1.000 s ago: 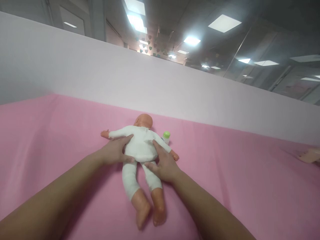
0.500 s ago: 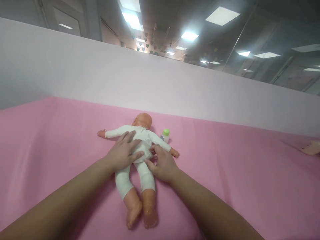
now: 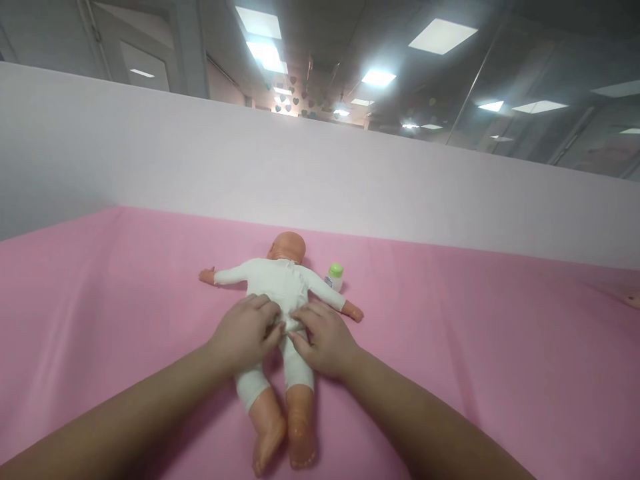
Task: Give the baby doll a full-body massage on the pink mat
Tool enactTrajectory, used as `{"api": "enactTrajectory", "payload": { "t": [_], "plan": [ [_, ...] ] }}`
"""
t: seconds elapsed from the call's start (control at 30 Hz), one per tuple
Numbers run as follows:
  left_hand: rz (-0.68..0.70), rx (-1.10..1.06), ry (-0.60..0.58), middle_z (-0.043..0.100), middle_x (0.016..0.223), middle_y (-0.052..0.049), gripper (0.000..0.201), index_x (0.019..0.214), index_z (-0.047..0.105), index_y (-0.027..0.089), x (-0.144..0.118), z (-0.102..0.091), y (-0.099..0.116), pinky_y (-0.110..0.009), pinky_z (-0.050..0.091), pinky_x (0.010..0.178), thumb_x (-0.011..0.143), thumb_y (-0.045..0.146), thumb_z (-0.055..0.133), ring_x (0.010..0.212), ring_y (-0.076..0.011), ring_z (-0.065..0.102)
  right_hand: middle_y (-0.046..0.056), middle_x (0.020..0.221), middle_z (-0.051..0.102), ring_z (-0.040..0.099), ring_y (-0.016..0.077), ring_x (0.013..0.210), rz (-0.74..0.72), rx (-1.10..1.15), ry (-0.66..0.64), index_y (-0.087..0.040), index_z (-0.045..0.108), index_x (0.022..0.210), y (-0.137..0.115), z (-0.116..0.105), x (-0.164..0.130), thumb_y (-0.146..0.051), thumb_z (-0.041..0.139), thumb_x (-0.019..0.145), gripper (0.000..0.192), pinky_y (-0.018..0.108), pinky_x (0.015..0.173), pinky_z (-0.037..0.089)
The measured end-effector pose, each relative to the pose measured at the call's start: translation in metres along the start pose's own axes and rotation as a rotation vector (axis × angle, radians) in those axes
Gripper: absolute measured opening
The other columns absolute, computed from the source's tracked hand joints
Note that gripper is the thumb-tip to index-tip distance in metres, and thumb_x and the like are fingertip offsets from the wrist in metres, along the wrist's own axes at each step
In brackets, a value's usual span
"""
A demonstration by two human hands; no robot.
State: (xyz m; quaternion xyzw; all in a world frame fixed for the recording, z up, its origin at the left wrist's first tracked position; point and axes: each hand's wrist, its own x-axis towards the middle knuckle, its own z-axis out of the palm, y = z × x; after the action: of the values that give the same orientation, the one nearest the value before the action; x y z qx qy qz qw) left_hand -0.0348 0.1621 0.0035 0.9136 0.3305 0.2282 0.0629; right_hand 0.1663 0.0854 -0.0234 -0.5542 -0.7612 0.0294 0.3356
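Note:
A baby doll (image 3: 274, 280) with a white cloth body and tan head, hands and lower legs lies stretched out, its head away from me and no face showing. My left hand (image 3: 243, 337) rests over the doll's lower torso on the left, thumb and fingers closed on the white cloth. From the right, my right hand (image 3: 327, 341) pinches the cloth at the same height, close to my left thumb. Exactly how much fabric each hand holds is hidden by the fingers. Beside the doll's right-side arm stands a small bottle (image 3: 335, 277) with a green cap.
Pink sheeting (image 3: 500, 347) covers the surface under the doll. Behind it rises a white padded wall (image 3: 350, 190), with glass panes (image 3: 390, 40) reflecting ceiling lights above. At the far right edge a small skin-coloured object (image 3: 634, 301) is cut off by the frame.
My left hand has drawn down from the doll's upper back and its spread fingers have curled in. My right hand has shifted slightly downward. The view has tilted a little upward.

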Motion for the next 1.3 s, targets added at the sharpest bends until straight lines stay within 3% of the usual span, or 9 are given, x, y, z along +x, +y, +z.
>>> {"api": "enactTrajectory", "payload": {
  "t": [0.13, 0.27, 0.43, 0.6, 0.7, 0.87, 0.97, 1.17, 1.3],
  "plan": [
    [0.024, -0.023, -0.049, 0.070, 0.096, -0.008, 0.024, 0.101, 0.069, 0.019, -0.006, 0.006, 0.003, -0.039, 0.046, 0.076, 0.091, 0.035, 0.054, 0.091, -0.0274, 0.064, 0.005, 0.104, 0.072, 0.064, 0.0242, 0.096, 0.001, -0.004, -0.067, -0.022, 0.069, 0.110, -0.004, -0.003, 0.001, -0.028, 0.069, 0.086, 0.025, 0.041, 0.090, 0.050],
    [0.027, -0.139, -0.070, 0.070, 0.082, -0.004, 0.019, 0.086, 0.071, 0.022, -0.008, -0.001, 0.002, -0.034, 0.045, 0.069, 0.089, 0.035, 0.057, 0.081, -0.0226, 0.064, 0.001, 0.083, 0.069, 0.062, 0.0196, 0.080, -0.019, -0.009, -0.097, -0.022, 0.066, 0.087, -0.014, -0.008, 0.000, -0.023, 0.069, 0.083, 0.006, 0.034, 0.076, 0.048],
    [0.070, -0.177, -0.017, 0.066, 0.074, -0.003, 0.024, 0.075, 0.069, 0.021, -0.013, -0.005, 0.005, -0.031, 0.043, 0.063, 0.091, 0.034, 0.056, 0.072, -0.0196, 0.061, -0.002, 0.069, 0.062, 0.058, 0.0169, 0.070, -0.041, -0.017, -0.044, -0.022, 0.057, 0.070, -0.024, -0.011, -0.003, -0.022, 0.067, 0.084, 0.017, 0.032, 0.069, 0.044],
    [0.158, -0.090, 0.153, 0.063, 0.075, -0.006, 0.029, 0.075, 0.067, 0.019, -0.013, -0.004, 0.004, -0.035, 0.043, 0.067, 0.094, 0.028, 0.047, 0.074, -0.0211, 0.058, 0.004, 0.084, 0.070, 0.064, 0.0212, 0.083, -0.063, 0.005, 0.123, -0.022, 0.067, 0.089, -0.022, -0.008, -0.004, -0.024, 0.063, 0.089, 0.004, 0.037, 0.081, 0.050],
    [0.127, -0.125, 0.065, 0.066, 0.080, -0.006, 0.027, 0.083, 0.070, 0.020, -0.010, -0.002, 0.004, -0.035, 0.045, 0.069, 0.093, 0.025, 0.046, 0.078, -0.0216, 0.061, 0.006, 0.097, 0.073, 0.066, 0.0232, 0.093, -0.050, 0.000, 0.055, -0.022, 0.070, 0.105, -0.020, -0.005, -0.002, -0.025, 0.063, 0.090, 0.016, 0.040, 0.088, 0.052],
    [0.016, -0.192, -0.074, 0.070, 0.082, -0.005, 0.025, 0.085, 0.073, 0.022, -0.005, 0.000, 0.006, -0.034, 0.046, 0.069, 0.092, 0.026, 0.049, 0.081, -0.0217, 0.064, 0.003, 0.094, 0.073, 0.067, 0.0203, 0.089, 0.013, 0.013, -0.093, -0.023, 0.072, 0.102, -0.017, -0.003, 0.002, -0.025, 0.062, 0.093, 0.014, 0.037, 0.087, 0.053],
    [0.036, -0.193, -0.027, 0.068, 0.077, -0.004, 0.027, 0.081, 0.072, 0.021, -0.006, 0.000, 0.005, -0.034, 0.046, 0.067, 0.093, 0.027, 0.049, 0.078, -0.0211, 0.064, 0.002, 0.091, 0.074, 0.067, 0.0194, 0.088, -0.005, 0.045, -0.066, -0.024, 0.073, 0.101, -0.016, -0.005, 0.003, -0.024, 0.061, 0.093, 0.014, 0.036, 0.086, 0.052],
    [0.180, -0.134, 0.223, 0.067, 0.085, -0.007, 0.024, 0.091, 0.071, 0.020, -0.006, 0.002, 0.003, -0.039, 0.048, 0.079, 0.094, 0.024, 0.047, 0.084, -0.0231, 0.061, 0.006, 0.104, 0.073, 0.066, 0.0232, 0.100, -0.060, 0.044, 0.129, -0.023, 0.070, 0.114, -0.014, -0.004, 0.001, -0.021, 0.060, 0.090, 0.025, 0.041, 0.094, 0.052],
    [0.120, -0.126, 0.118, 0.069, 0.097, -0.009, 0.024, 0.104, 0.070, 0.019, -0.001, 0.006, 0.006, -0.041, 0.049, 0.084, 0.091, 0.023, 0.050, 0.093, -0.0261, 0.061, 0.009, 0.118, 0.070, 0.062, 0.0270, 0.112, -0.004, -0.030, 0.079, -0.023, 0.066, 0.123, -0.010, 0.000, 0.003, -0.025, 0.061, 0.091, 0.033, 0.046, 0.101, 0.049]
  ]
}}
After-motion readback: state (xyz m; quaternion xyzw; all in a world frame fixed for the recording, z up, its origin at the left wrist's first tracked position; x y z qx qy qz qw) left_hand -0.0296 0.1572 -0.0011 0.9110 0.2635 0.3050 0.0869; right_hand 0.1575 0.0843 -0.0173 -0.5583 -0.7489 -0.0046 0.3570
